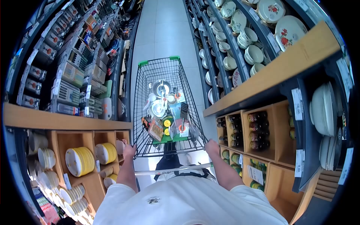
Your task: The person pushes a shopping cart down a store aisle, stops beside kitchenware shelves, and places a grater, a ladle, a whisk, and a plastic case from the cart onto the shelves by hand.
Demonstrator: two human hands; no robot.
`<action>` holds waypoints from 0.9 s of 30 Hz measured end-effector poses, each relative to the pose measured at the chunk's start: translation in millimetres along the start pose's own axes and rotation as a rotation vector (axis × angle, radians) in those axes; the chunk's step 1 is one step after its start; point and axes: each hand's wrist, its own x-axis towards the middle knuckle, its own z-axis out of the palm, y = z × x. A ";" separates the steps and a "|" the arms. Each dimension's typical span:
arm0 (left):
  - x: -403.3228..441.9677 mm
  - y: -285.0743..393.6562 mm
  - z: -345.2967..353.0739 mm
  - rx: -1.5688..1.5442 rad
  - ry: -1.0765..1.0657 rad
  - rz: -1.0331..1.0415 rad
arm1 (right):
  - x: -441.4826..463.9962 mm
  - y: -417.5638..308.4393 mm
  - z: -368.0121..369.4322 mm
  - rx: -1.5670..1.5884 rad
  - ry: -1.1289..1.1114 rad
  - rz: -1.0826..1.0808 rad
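Our left hand (129, 150) and right hand (212, 147) grip the cart (174, 58); veering left could scrape the wooden shelf (71, 119).

Cart (174, 58) in aisle, left shelf run (67, 120) and right shelf run (270, 71) flanking.
Floor (159, 24) runs ahead beyond cart. Goods (158, 108) in cart, mid to rear. Left hand (129, 151) at cart's rear left, right hand (212, 146) at rear right. Left run: packaged kitchenware (73, 73) above ledge, plate stacks (80, 161) in cubbies below. Right run: bowls (254, 54) above ledge, bottles (258, 131) in cubbies below.
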 end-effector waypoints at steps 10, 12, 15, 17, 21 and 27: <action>96.6 60.2 -84.4 -0.035 -0.060 -0.042 | 93.5 -104.2 -27.8 0.017 0.053 -0.016; 127.4 61.3 -80.7 -0.053 -0.005 -0.029 | 121.3 -119.2 -32.9 0.042 0.033 -0.014; 161.0 73.0 -93.3 -0.080 -0.035 -0.029 | 149.0 -140.4 -41.8 0.057 0.052 -0.029; 170.9 87.0 -107.1 -0.081 -0.048 -0.032 | 172.1 -150.9 -41.5 0.060 0.100 -0.065; 198.7 112.7 -130.5 -0.094 -0.008 -0.025 | 193.5 -186.7 -63.7 0.008 0.147 -0.084; 241.5 152.0 -161.9 -0.079 -0.012 -0.025 | 244.4 -229.2 -90.4 0.060 0.072 -0.058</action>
